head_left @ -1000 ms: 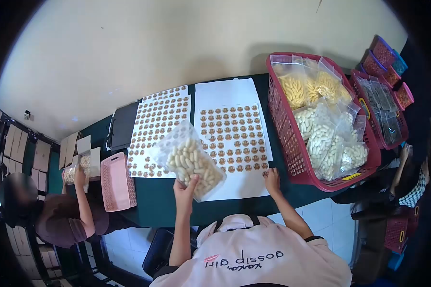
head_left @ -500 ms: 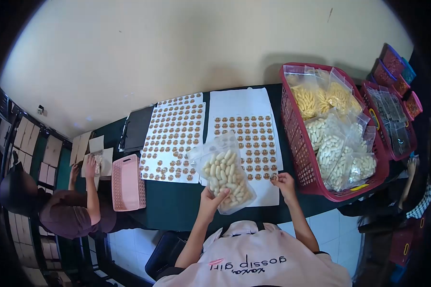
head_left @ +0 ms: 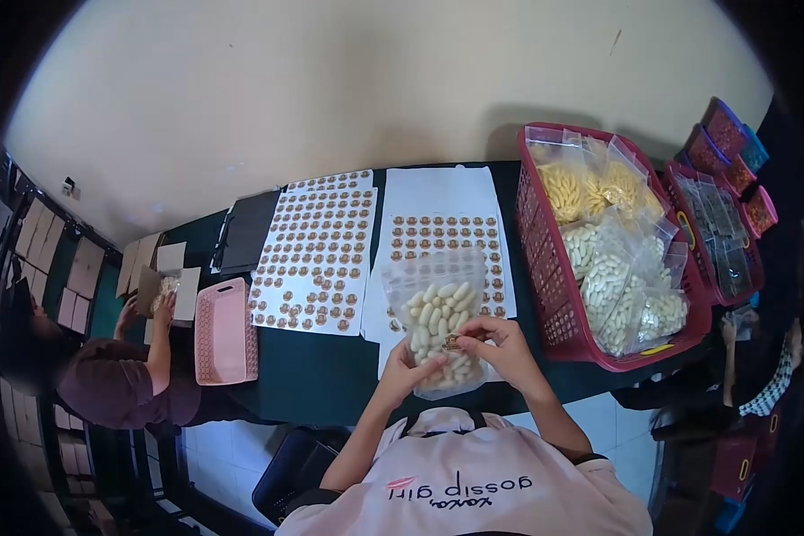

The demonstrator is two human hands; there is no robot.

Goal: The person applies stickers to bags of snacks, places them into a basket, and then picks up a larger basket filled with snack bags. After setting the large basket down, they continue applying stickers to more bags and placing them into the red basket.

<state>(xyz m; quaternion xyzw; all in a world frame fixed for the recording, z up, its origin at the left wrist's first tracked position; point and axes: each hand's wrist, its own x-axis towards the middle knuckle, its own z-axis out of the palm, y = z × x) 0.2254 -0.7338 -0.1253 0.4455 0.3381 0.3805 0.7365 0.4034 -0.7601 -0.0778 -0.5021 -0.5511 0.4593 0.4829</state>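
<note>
My left hand (head_left: 408, 368) grips a transparent plastic bag (head_left: 433, 295) of whitish, capsule-shaped pieces along its lower left side, thumb across the front. The bag is tilted up over the near edge of the table. Between the thumb and fingers of my right hand (head_left: 500, 347) is a small round brown sticker (head_left: 453, 343), right at the bag's front face. Behind the bag lies a white sticker sheet (head_left: 438, 201) with rows of matching stickers, partly covered by it. A second sticker sheet (head_left: 317, 241) lies to the left, with some gaps in its lower rows.
A dark red basket (head_left: 554, 295) full of bagged white and yellow pieces stands at right, beside a smaller basket (head_left: 710, 232) of dark packets. At left are a pink basket (head_left: 226, 330), a black folder (head_left: 250, 232) and a person (head_left: 121, 380) handling an open carton (head_left: 186, 290).
My right hand has brought a sticker from the sheet's lower right to the bag's front. The bag has turned more upright. The person at left has moved their hands into a carton.
</note>
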